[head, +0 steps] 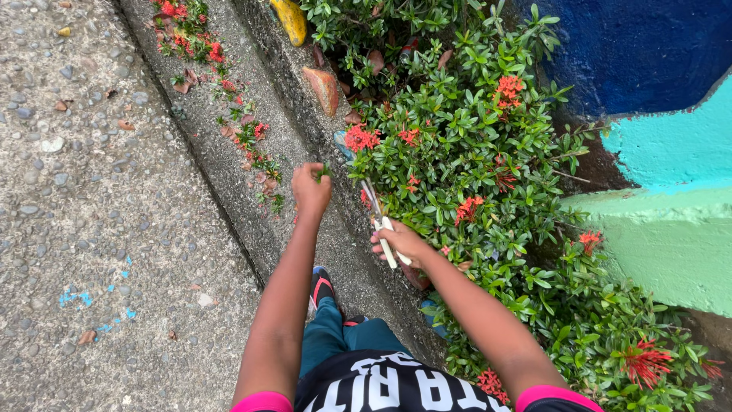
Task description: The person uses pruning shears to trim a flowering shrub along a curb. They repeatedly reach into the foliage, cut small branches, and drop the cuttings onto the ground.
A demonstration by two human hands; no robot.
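Standing beside this person, I see teal trousers and a black-and-red shoe (pixel 322 284) planted on the grey concrete curb (pixel 252 164) that runs along the pebbled pavement (pixel 84 191).

The right hand (pixel 402 243) has its fingers wrapped shut around the pale handles of a pair of garden shears (pixel 380 221). The shears' long axis runs up and slightly left from the palm, so the dark blades point away from the body into the near edge of the green-leaved shrub with clusters of small red flowers (pixel 473 168). The blade tips sit right among the outer leaves; whether the blades are parted or shut I cannot tell, they are too thin here.

The left hand (pixel 311 191) hangs just to the left of the blades, over the curb, fingers pinched closed on a small green leafy cutting (pixel 324 172) that pokes out above the knuckles. It is the nearer hand to the blade tips, a short gap to their right.

Further along the curb lie scattered red-and-green clippings (pixel 248 133), thicker towards the far end. Beyond, painted stones, one orange-brown (pixel 323 88) and one yellow (pixel 292 19), edge the bed. To the right of the shrub rises a wall painted blue and turquoise (pixel 663 130).
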